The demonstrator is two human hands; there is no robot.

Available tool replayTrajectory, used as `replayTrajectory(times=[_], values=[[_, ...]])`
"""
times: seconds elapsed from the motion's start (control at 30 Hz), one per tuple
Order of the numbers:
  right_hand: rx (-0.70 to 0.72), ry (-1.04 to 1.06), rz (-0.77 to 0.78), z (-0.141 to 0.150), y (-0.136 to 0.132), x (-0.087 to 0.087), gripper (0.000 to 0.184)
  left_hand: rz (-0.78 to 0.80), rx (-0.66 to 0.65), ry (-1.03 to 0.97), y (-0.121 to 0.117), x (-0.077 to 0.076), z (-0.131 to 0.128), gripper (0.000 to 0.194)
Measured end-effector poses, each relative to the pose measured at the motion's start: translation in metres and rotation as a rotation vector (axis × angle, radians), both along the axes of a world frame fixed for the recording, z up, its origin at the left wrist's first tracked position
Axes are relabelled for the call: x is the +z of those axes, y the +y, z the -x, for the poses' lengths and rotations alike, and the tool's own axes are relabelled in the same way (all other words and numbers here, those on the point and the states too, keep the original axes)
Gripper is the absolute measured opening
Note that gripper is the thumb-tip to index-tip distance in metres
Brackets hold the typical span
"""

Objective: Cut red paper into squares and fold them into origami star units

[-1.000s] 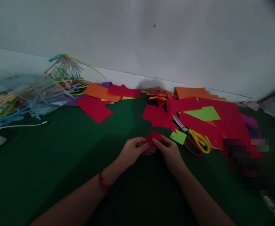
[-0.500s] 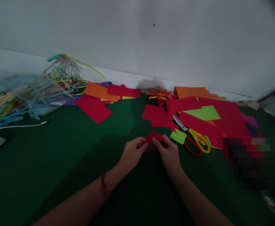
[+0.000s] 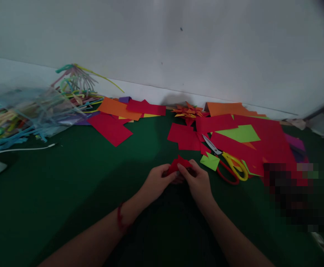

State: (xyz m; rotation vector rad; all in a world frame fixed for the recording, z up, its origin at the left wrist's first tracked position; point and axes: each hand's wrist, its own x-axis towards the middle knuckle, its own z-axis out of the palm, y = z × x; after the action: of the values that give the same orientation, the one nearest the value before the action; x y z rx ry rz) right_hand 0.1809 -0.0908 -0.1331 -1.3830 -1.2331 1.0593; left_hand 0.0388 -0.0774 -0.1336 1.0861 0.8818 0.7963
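A small piece of red paper (image 3: 174,166) is pinched between both hands over the green tabletop (image 3: 75,174). My left hand (image 3: 158,181) is closed on its left side, with the thumb along the near edge. My right hand (image 3: 198,181) grips the right side, its thumb pressing on the paper's middle. The fingers beneath partly hide the paper, so its exact folds cannot be made out. Just right of my right hand lies a light green folded piece of paper (image 3: 210,162), beside scissors (image 3: 235,167) with one yellow and one red handle.
Behind the hands are red paper pieces (image 3: 184,136) and an orange-red spiky paper flower (image 3: 189,111). Large red sheets (image 3: 273,141) spread at the right. At the left lie a clear bag (image 3: 50,115) with colourful pipe cleaners and a white cable (image 3: 25,149). A pale wall (image 3: 139,44) bounds the back.
Both hands have shifted very slightly, and the red paper between them is tilted a little differently, with more of its left part showing. Everything else lies as before.
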Motion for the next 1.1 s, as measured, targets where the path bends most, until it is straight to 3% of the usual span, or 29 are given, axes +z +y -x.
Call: replayTrajectory(times=[0.27,0.53,0.63,0.83,1.1], values=[[0.007,0.119,0.064,0.002,0.000,-0.005,0.021,-0.125,0.034,0.162,-0.003,0.008,0.001,0.016],[0.044,0.065,0.102,0.001,0.002,0.007,0.023,-0.094,0.053,0.111,-0.002,0.010,0.001,0.016],[0.010,0.034,0.069,-0.001,0.002,0.007,0.023,-0.103,0.036,0.114,-0.002,0.007,0.000,0.016],[-0.191,-0.003,0.020,-0.006,0.006,-0.001,0.027,-0.080,0.036,0.110,-0.002,0.001,0.000,0.018],[-0.154,0.028,0.036,-0.004,0.005,0.000,0.026,-0.030,0.091,0.118,-0.002,0.007,-0.001,0.021]])
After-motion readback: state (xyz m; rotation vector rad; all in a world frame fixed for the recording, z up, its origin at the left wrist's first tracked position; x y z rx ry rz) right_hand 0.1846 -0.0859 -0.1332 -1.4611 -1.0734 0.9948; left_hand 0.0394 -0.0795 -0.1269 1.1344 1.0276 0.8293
